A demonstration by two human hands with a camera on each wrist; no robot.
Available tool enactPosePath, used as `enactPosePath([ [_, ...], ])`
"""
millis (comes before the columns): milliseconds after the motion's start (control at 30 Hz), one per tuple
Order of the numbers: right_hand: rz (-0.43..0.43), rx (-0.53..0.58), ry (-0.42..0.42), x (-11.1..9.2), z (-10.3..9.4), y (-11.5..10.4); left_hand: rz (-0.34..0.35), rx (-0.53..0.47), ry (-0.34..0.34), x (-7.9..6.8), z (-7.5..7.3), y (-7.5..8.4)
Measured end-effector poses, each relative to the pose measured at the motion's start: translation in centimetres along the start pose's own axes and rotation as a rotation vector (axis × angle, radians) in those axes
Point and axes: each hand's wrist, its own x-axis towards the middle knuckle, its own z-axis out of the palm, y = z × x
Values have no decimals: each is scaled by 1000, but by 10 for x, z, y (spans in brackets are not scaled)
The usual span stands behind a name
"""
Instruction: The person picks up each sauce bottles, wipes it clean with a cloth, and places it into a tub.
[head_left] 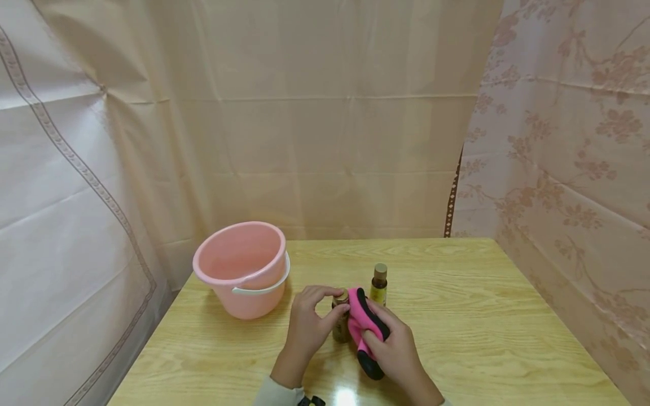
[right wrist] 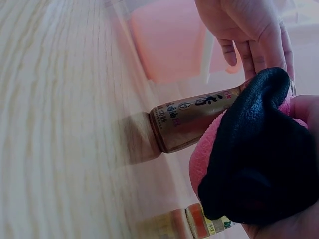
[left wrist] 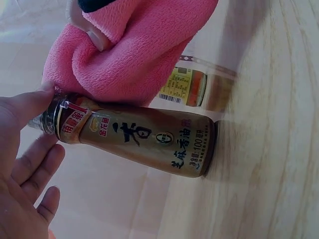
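Observation:
A small brown sesame oil bottle [left wrist: 144, 134] stands upright on the table. My left hand [head_left: 307, 322] pinches it at the cap between thumb and forefinger, and the other fingers are loosely bent in the left wrist view. In my right hand [head_left: 401, 345] is a bunched pink cloth [head_left: 357, 316] with black parts, gripped between thumb and fingers. The cloth lies against the bottle's right side, near its neck. Behind the cloth stands a second bottle [head_left: 378, 287] with a gold cap and yellow label, its lower part hidden by the cloth and right hand in the head view.
A pink bucket [head_left: 256, 304] with a white handle stands at the table's back left. The wood-grain table [head_left: 482, 316] ends at a beige curtain [head_left: 325, 129] behind, with patterned cloth hanging on the right and a white sheet on the left.

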Motion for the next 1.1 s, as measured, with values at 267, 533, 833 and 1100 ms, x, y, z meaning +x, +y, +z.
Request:
enactPosePath([
  [267,61,-29,-37,1,-1,2,-41,-60,-12,-3,2,-1],
  [533,140,-82,-116,0,-5,6,-23,-90,10,-7,4,-2],
  [833,173,-176,-193,1,-8,11,-16,-95,27,-8,5,-3],
  [1100,150,-212,-204,1,-7,13,-5,-67,33,-11,5,-5],
])
